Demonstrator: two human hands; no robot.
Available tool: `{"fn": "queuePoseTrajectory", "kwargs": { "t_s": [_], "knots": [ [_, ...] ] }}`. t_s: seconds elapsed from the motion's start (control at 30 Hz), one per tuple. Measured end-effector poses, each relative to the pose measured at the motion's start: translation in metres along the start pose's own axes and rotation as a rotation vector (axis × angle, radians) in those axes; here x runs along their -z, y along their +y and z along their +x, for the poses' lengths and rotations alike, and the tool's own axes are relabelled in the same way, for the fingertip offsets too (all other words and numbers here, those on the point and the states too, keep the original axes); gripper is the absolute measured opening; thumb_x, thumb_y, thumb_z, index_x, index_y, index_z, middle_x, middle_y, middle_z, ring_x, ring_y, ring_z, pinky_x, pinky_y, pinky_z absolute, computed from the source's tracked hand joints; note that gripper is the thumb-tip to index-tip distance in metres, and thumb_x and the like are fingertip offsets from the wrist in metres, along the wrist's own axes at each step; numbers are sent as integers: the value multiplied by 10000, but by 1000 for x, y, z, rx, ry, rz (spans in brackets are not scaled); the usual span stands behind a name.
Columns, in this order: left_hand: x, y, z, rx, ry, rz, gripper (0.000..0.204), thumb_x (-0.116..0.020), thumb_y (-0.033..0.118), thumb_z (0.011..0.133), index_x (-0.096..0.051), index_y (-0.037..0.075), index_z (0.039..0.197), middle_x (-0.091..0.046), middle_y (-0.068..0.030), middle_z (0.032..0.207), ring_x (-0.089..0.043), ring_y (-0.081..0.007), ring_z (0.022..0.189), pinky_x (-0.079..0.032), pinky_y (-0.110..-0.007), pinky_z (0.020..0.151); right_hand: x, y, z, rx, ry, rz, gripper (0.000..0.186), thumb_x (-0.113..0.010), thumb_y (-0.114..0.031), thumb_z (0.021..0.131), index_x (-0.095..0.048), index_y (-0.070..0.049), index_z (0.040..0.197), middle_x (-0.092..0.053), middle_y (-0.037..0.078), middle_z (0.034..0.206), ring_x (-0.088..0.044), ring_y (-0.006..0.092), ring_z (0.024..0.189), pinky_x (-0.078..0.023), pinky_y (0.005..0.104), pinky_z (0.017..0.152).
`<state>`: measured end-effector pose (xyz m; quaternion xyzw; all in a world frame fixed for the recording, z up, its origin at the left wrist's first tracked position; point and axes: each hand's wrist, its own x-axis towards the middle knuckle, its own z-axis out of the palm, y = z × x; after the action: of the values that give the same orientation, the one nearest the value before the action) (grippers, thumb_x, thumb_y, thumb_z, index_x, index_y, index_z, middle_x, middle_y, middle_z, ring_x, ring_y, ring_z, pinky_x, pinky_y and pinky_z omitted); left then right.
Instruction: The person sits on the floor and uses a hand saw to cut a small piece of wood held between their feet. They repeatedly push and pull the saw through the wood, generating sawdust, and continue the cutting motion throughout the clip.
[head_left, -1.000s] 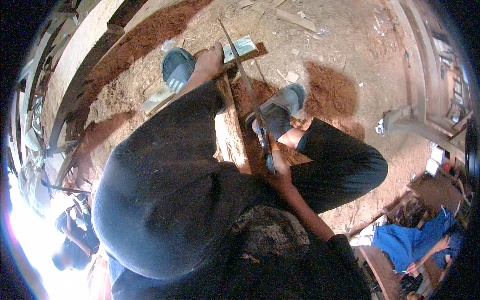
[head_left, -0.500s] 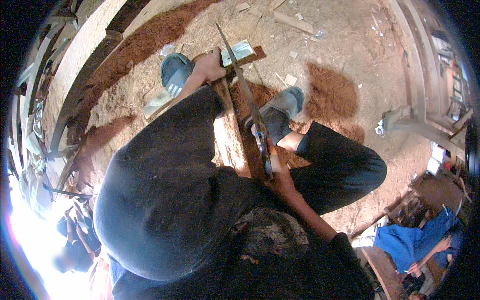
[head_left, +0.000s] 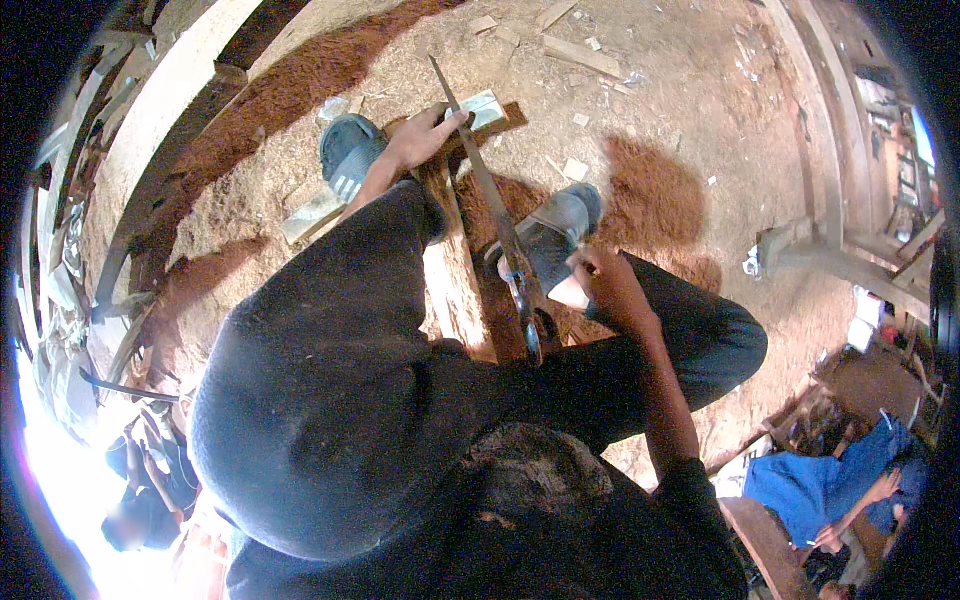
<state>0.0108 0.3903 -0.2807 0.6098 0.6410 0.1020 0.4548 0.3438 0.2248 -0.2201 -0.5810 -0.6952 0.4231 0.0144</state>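
At the upper middle, my left hand point(head_left: 420, 140) has its fingers bent over the saw blade point(head_left: 485, 185) where it crosses a short pale board point(head_left: 485, 108); what exactly they grip is unclear. The saw's handle point(head_left: 530, 315) points back toward my body, with no hand on it. My right hand point(head_left: 597, 272) is raised right of that handle over my lower leg, fingers curled, contents unclear. A long timber point(head_left: 452, 290) runs between my legs beside the saw, partly under my dark trousers. My sandals point(head_left: 350, 158) are either side of it.
Dirt floor point(head_left: 680, 90) with wood scraps surrounds me. Large beams point(head_left: 150, 130) curve along the left, more timber framing point(head_left: 830, 240) along the right. One person point(head_left: 140, 500) is at bright lower left; another person in blue clothing point(head_left: 810, 490) is at lower right, beside planks.
My right hand has let go of the saw handle and moved up and rightward. My left hand has shifted slightly right toward the blade; the saw has slid slightly down the view.
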Motion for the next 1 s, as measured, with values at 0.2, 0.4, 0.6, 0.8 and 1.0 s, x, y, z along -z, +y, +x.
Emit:
{"fn": "queuePoseTrajectory", "kwargs": {
  "t_s": [0.2,0.4,0.6,0.8,1.0],
  "knots": [
    [-9,-13,13,-40,4,-28,766,-456,669,875,-526,45,1314,-559,-254,1279,-516,-387,1221,-383,-423,1041,-54,13,21,79,159,-276,222,-627,-182,823,-606,3,944,-597,237,925,-601,423,837,-490,507,760],
    [-8,-13,11,-27,0,-7,765,-457,675,871,-536,44,1297,-561,-257,1273,-517,-392,1217,-386,-427,1032,-52,-3,21,90,109,-350,294,-653,-211,811,-632,-50,1056,-522,221,1109,-505,392,1064,-462,478,884],
    [-9,-11,10,-23,4,-22,770,-460,674,868,-529,50,1312,-558,-260,1276,-517,-389,1217,-385,-423,1034,-58,-9,22,47,89,-347,376,-652,-266,820,-609,-67,1136,-512,220,1148,-471,394,1109,-457,473,895],
    [-6,-4,6,-19,-1,-20,777,-466,681,861,-538,44,1299,-558,-269,1272,-522,-393,1212,-385,-423,1035,-75,3,31,105,192,-369,378,-639,-297,835,-604,-57,1124,-545,212,1144,-460,405,1108,-443,485,888],
    [-16,-11,11,-36,38,-33,784,-469,686,857,-551,34,1284,-567,-269,1259,-530,-397,1201,-393,-427,1026,-78,6,27,118,156,-464,373,-629,-265,832,-590,-48,1134,-509,211,1215,-451,401,1111,-420,484,854]
  ]
}}
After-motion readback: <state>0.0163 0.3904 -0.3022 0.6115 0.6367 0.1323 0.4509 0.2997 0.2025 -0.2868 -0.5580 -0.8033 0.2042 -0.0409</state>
